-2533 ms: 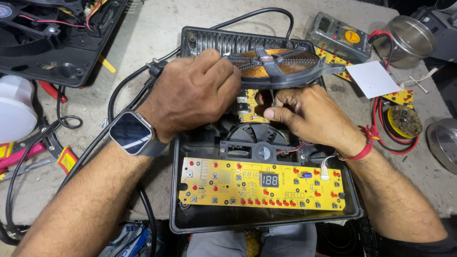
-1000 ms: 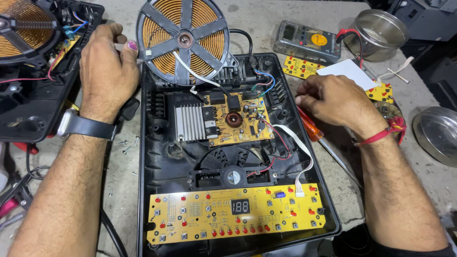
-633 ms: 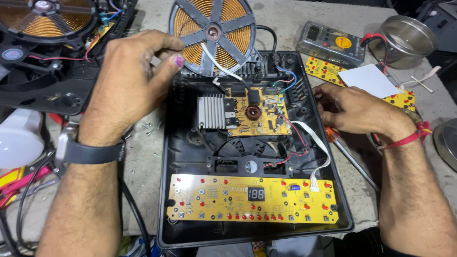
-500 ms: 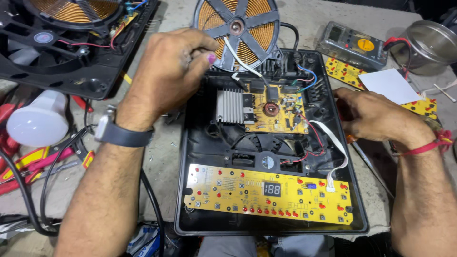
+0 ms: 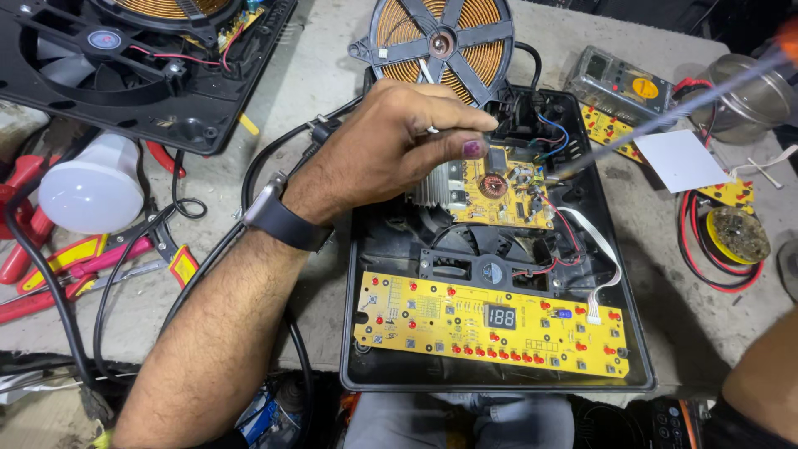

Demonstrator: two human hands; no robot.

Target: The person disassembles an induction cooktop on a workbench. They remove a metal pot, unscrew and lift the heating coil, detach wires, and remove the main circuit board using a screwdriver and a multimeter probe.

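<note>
Left hand (image 5: 399, 150) now hovering loosely curled over the yellow power board (image 5: 499, 187), gripping nothing, having let go of the copper coil (image 5: 440, 46); right hand out of view, grip impossible to tell, its screwdriver (image 5: 665, 116) newly angled in, tip at the board; nearest, yellow control panel (image 5: 490, 320) in the black casing (image 5: 632, 333); coil flipped back beyond, baring the board.

A grey, scuffed worktop (image 5: 316, 75) carries an opened black cooker base (image 5: 499, 249) in the middle, a second black housing with a fan (image 5: 133, 75) at far left, a white bulb (image 5: 96, 191), red pliers (image 5: 75, 266), a meter (image 5: 619, 83), a white paper (image 5: 686, 160) and a metal bowl (image 5: 748, 100).
</note>
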